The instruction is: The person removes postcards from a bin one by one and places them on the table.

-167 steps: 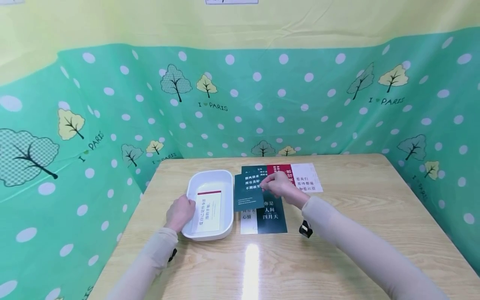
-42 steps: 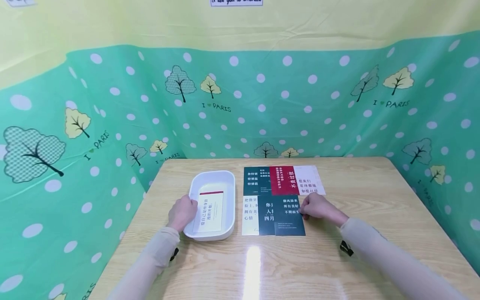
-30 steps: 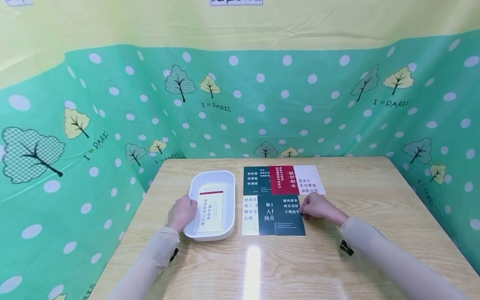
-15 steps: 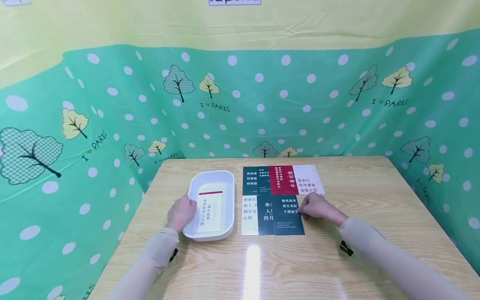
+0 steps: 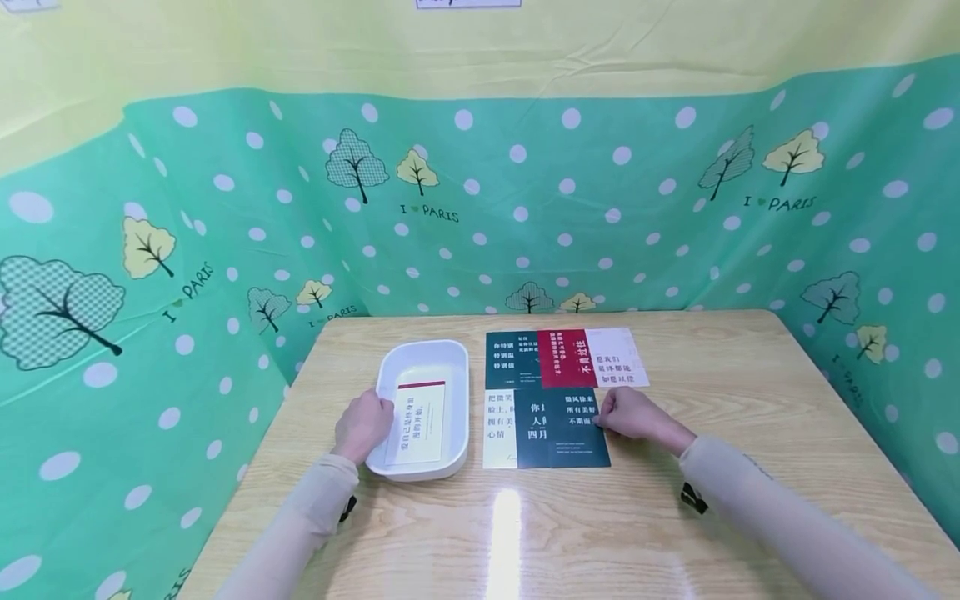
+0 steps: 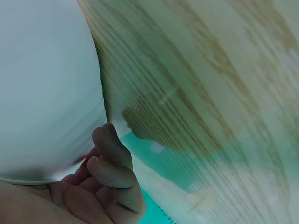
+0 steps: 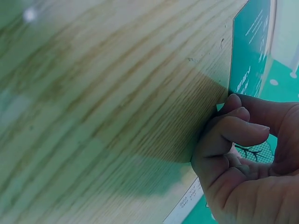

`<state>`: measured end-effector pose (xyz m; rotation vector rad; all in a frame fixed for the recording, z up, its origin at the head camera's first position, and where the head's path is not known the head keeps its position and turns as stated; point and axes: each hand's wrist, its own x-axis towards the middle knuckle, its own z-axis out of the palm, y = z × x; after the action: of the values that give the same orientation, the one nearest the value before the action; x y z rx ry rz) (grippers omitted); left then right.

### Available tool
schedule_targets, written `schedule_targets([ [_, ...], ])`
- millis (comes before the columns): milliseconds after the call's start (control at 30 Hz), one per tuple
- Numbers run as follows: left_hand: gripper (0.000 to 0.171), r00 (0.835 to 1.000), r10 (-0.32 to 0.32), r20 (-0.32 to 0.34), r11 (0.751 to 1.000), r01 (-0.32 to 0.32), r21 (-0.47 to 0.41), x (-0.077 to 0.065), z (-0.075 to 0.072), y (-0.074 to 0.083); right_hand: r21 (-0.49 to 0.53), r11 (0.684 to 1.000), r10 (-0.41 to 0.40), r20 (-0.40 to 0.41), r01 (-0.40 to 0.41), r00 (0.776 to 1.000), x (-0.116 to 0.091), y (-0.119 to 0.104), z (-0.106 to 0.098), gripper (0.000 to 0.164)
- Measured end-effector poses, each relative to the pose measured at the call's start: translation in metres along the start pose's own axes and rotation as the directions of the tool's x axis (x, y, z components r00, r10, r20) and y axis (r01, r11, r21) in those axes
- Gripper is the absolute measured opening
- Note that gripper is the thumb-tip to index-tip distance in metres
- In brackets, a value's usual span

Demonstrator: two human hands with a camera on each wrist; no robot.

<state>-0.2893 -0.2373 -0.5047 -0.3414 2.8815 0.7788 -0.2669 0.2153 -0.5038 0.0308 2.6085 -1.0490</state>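
Note:
My left hand (image 5: pixel 364 426) grips the left rim of a white plastic tub (image 5: pixel 459 417); in the left wrist view its fingers (image 6: pixel 112 175) curl at the tub's wall (image 6: pixel 46 93). A white card with a red stripe (image 5: pixel 417 423) lies inside the tub. My right hand (image 5: pixel 633 414) pinches the right edge of a dark green card (image 5: pixel 581 442) at the right end of the front row. That card overlaps another dark green card (image 5: pixel 531 450), partly hiding its writing. In the right wrist view the thumb and fingertips of my right hand (image 7: pixel 247 149) meet at the green card's edge (image 7: pixel 247 51).
A white card (image 5: pixel 498 429) ends the front row on the left. Behind it lie dark green cards (image 5: pixel 512 379), a red card (image 5: pixel 566 358) and a pale card (image 5: pixel 618 354), partly overlapping. The wooden table (image 5: pixel 765 417) meets a green dotted curtain (image 5: pixel 525 208) at the back.
My right hand has carried the dark green card from beside the tub to the front row's right end. Over the last second it has barely moved. My left hand stays on the tub.

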Motion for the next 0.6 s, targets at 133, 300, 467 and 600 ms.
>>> schedule_targets([
  [133,0.037,1.000,-0.001,-0.002,1.000,0.001,0.004,0.0018,0.0001,0.0010,0.010,1.000,0.003,-0.003,-0.003,1.000,0.0015,0.0014,-0.0007,0.017],
  [300,0.038,1.000,-0.002,0.000,1.000,0.002,0.003,0.0029,-0.0016,0.0023,0.045,0.999,0.004,-0.001,-0.004,1.000,0.0024,0.0033,-0.0017,0.017],
  [467,0.037,1.000,-0.008,0.002,1.000,0.008,0.004,0.0034,-0.0008,0.0015,0.080,0.997,-0.011,0.015,0.010,1.000,-0.0013,0.0024,-0.0037,0.018],
  [600,0.037,1.000,-0.007,0.006,1.000,0.007,0.003,0.0033,0.0008,-0.0008,0.098,0.995,-0.010,0.014,0.008,1.000,-0.0055,0.0014,-0.0026,0.018],
])
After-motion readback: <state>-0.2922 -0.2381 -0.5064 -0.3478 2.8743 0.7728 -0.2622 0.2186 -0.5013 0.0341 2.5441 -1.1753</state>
